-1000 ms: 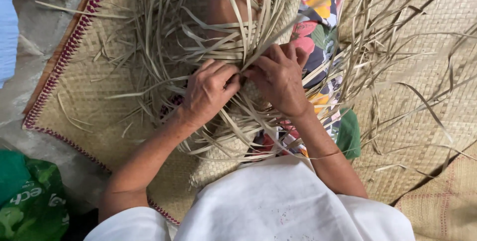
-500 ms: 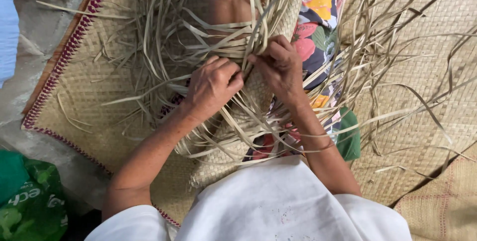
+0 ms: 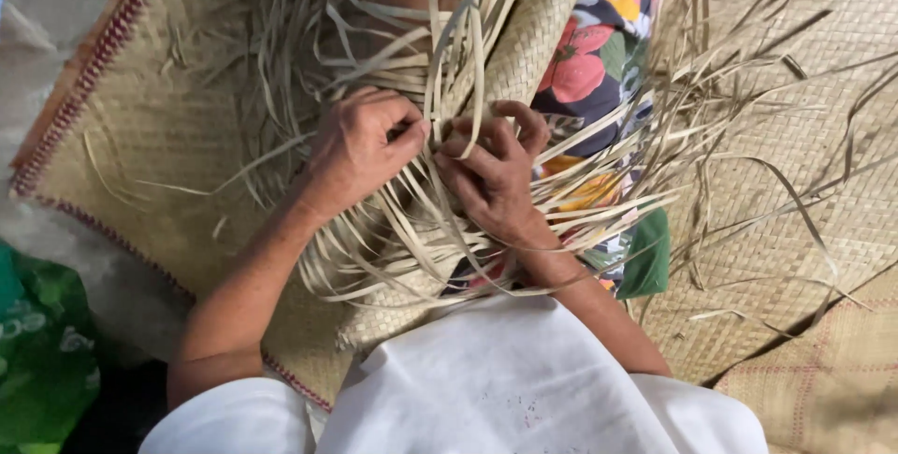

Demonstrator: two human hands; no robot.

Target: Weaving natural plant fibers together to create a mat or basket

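Head view: I see left hand (image 3: 360, 150) pinched shut on pale strips (image 3: 440, 89); right hand (image 3: 491, 173) curled closed, gripping neighbouring strips, fingertips nearly touching left. Half-woven mat (image 3: 538, 38) lies over lap, above floral cloth (image 3: 585, 71). My read — woven panel near top edge done; loose strands (image 3: 412, 248) fanning toward white shirt (image 3: 505, 389) and right — much left unwoven. Finished floor mat (image 3: 140, 155) underneath.

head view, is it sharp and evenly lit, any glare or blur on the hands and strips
Head view: soft, even light, no glare; the left hand and right hand look reasonably sharp among the pale dried leaf strips; the green patterned cloth at lower left sits in dimmer shadow and looks softer.
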